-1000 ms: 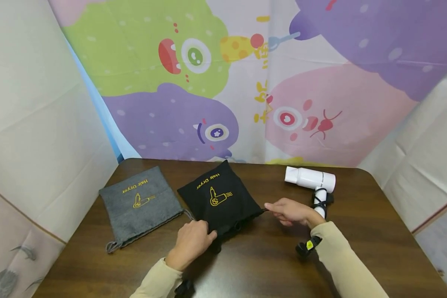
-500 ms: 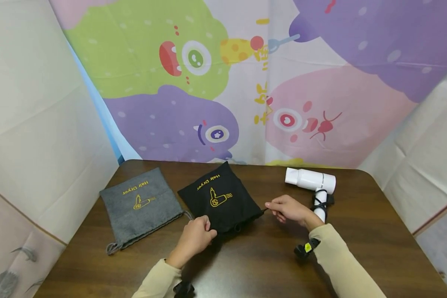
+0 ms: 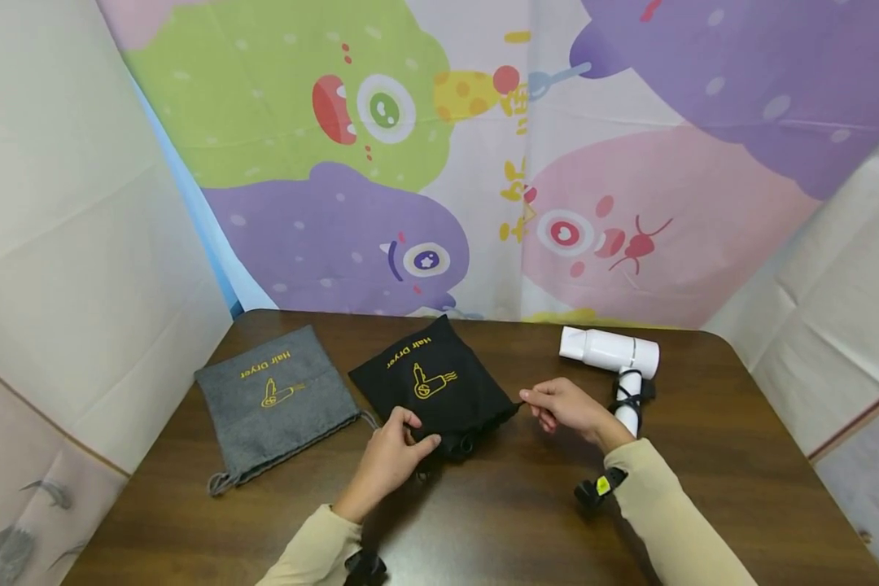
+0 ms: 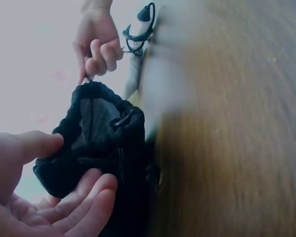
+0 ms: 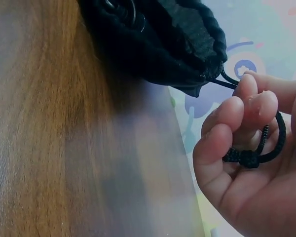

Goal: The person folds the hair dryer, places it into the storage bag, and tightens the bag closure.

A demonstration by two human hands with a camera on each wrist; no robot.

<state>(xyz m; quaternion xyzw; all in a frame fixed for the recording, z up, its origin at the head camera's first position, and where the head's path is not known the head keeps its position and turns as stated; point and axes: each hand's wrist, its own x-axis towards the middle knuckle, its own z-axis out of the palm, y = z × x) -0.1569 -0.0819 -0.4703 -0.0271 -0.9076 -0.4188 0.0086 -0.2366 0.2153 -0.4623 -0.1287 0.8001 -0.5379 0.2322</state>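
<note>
A black drawstring bag [image 3: 439, 374] printed "Hair Dryer" in yellow lies at the middle of the table, its mouth partly gathered and facing the person. My right hand [image 3: 567, 407] pinches the cord at its right corner; the black cord [image 5: 281, 133] loops through the curled fingers, with a knot in the palm. At the left corner of the mouth is my left hand [image 3: 391, 456], thumb and fingers spread around the rim and touching it. The left wrist view shows the bag's mouth [image 4: 96, 118] with a grey lining. A small cord loop hangs near the left hand.
To the left lies a grey drawstring bag [image 3: 278, 407] with the same print. A white hair dryer [image 3: 611, 352], its black cable wound round the handle, lies at the back right beside the right hand. A cartoon cloth [image 3: 483, 268] hangs behind the brown table [image 3: 498, 521].
The left thumb and fingers have parted and let go of the left cord, moving onto the bag's rim. The mouth has become more gathered. The right hand keeps its pinch, nearly still.
</note>
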